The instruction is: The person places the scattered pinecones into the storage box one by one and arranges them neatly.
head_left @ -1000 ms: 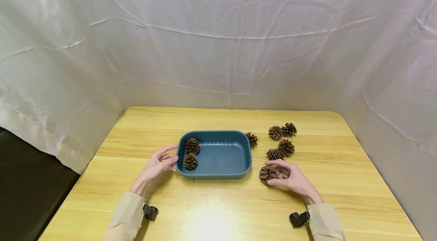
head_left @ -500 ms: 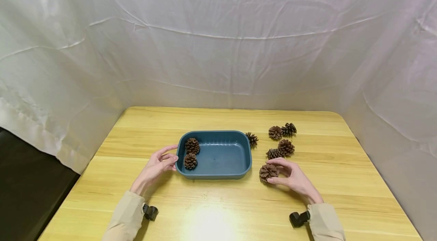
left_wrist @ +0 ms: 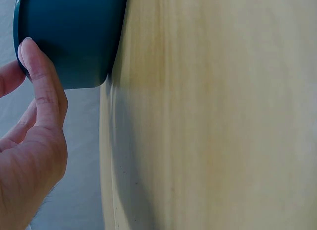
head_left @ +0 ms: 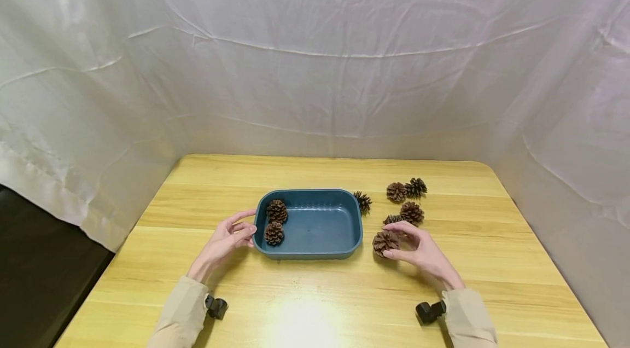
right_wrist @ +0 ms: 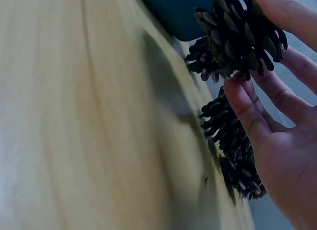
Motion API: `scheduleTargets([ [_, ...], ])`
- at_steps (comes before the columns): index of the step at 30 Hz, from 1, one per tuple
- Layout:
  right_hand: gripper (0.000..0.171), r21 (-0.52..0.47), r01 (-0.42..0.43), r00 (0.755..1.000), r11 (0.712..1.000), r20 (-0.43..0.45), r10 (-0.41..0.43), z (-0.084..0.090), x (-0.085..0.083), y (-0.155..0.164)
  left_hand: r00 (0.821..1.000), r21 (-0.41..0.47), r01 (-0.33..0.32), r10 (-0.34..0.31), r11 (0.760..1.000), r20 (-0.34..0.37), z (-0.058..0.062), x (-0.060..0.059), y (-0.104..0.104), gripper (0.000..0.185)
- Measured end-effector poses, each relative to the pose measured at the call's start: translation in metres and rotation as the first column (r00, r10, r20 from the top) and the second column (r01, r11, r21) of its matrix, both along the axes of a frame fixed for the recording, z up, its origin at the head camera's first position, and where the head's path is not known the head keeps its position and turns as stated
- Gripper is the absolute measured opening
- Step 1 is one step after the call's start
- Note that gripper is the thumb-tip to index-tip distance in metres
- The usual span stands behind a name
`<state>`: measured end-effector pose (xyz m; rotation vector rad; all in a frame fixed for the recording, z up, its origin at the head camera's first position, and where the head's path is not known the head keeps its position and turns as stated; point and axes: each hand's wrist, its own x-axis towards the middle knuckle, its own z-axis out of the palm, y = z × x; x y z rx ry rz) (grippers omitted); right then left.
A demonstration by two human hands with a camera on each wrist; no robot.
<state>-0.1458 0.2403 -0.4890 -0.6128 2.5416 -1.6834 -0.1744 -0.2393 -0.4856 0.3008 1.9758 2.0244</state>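
Observation:
My right hand (head_left: 418, 252) grips a brown pine cone (head_left: 385, 243) between thumb and fingers, just right of a blue plastic container (head_left: 315, 255). In the right wrist view this pine cone (right_wrist: 240, 34) is held above the tabletop. At the container's left end, my left hand (head_left: 223, 241) holds the rim with thumb and fingers. The left wrist view shows the thumb (left_wrist: 37, 66) against the container's outer wall (left_wrist: 74, 46). Two pine cones, one at the back (head_left: 277, 210) and one nearer (head_left: 274, 233), lie inside along its left side.
Behind the right hand lie several pine cones (head_left: 412, 213), one partly covered by the fingers. Farther back sit a pair of cones (head_left: 396, 191). Another cone (head_left: 363, 202) touches or nearly touches the container's right end. The wooden table (head_left: 197, 173) is enclosed by pale curtains (head_left: 315, 91).
My right hand has raised the pine cone slightly and turned a little, now covering part of a cone behind it. My left hand and the container stay where they were.

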Motion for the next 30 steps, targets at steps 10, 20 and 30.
scheduleTargets([
  [10, 0.052, 0.023, 0.024, 1.000, 0.999, 0.005, -0.024, 0.015, -0.006, -0.008, 1.000, 0.015, 0.005, -0.005, 1.000, 0.002, 0.000, 0.000, 0.000, 0.060],
  [20, 0.052, -0.024, -0.029, 1.000, 0.999, 0.001, 0.029, 0.035, -0.017, -0.018, 1.000, 0.015, 0.007, -0.007, 1.000, 0.003, -0.001, -0.001, -0.001, 0.060],
  [30, 0.051, 0.021, -0.071, 0.997, 0.997, -0.020, 0.071, 0.053, -0.033, -0.023, 1.000, 0.002, 0.008, -0.008, 1.000, -0.003, -0.001, -0.001, -0.001, 0.059],
])
